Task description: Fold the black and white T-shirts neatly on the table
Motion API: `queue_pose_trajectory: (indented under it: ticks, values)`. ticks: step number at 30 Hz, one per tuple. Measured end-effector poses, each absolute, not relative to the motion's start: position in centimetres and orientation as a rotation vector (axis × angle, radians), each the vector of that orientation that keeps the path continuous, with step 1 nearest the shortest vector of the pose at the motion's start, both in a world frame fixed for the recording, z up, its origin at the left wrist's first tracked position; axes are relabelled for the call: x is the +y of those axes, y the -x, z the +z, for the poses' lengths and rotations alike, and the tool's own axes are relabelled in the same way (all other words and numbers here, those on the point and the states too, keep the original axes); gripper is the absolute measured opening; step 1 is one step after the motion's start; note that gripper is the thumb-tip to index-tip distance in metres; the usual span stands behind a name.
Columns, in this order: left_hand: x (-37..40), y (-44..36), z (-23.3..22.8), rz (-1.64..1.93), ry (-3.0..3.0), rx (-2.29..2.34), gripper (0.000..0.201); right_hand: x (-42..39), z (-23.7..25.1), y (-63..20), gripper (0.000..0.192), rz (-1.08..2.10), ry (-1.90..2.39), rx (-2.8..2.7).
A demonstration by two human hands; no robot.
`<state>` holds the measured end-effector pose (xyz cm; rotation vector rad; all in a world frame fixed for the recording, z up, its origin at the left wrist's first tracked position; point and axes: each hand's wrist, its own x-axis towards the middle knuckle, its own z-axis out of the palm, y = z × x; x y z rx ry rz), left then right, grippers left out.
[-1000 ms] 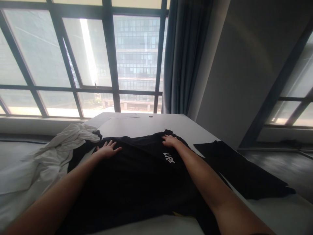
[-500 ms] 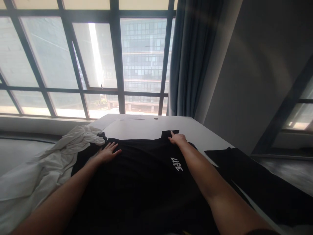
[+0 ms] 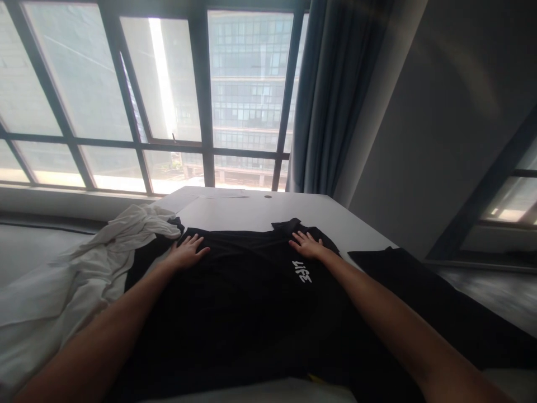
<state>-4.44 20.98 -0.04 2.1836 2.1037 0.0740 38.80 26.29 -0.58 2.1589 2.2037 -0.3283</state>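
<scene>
At the far left a crumpled white garment (image 3: 84, 263) lay heaped on the white table (image 3: 260, 210), its folds spilling toward the near edge and just touching the dark cloth beside it. Next to it the black shirt (image 3: 235, 313) was spread across the middle of the table, its far hem running nearly straight from side to side, its surface mostly flat with a few shallow creases. The left hand (image 3: 187, 252) rested palm down on the shirt's far left part, fingers spread and flat, gripping nothing. Small white lettering (image 3: 302, 271) showed on the shirt toward its right side, upside down from this view. Just beyond the lettering the right hand (image 3: 307, 244) lay flat on the fabric too, fingers extended and loose, close to a small raised fold at the far hem. Farther right, a second black cloth (image 3: 419, 302) lay flat on the table's right portion, beside the shirt.
</scene>
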Motion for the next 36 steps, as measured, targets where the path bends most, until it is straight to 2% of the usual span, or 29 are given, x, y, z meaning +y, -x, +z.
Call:
queue_pose_trajectory:
  ticks: [6,11,17,20,23,26,32,36]
  values:
    - [20.0,4.6,0.2,-0.012,-2.188,2.010,0.086,27.5,-0.9,-39.5,0.073,-0.337,-2.268,2.105]
    - [20.0,5.2,-0.8,0.010,-2.157,2.069,0.084,27.4,-1.0,-39.7,0.074,-0.320,-2.284,2.139]
    - [18.5,4.2,0.0,0.063,-2.417,2.108,0.063,21.9,0.0,-40.6,0.073,-0.229,-2.173,2.206]
    - [15.9,2.0,0.8,0.094,-2.679,1.942,0.056,17.7,0.3,-40.8,0.075,-0.228,-2.039,2.333]
    - [12.4,0.2,0.9,0.048,-2.614,1.743,0.063,13.4,0.1,-41.1,0.073,-0.316,-1.982,2.367]
    - [9.0,0.3,0.0,0.013,-2.548,1.625,0.070,9.8,-0.7,-42.1,0.070,-0.261,-2.023,2.364]
    - [4.9,4.2,-1.2,-0.002,-2.476,1.726,0.070,5.6,-1.7,-44.7,0.069,-0.205,-2.159,2.279]
    - [3.6,6.1,-0.3,-0.058,-2.451,1.676,0.083,4.3,-1.9,-45.5,0.066,-0.200,-2.218,2.296]
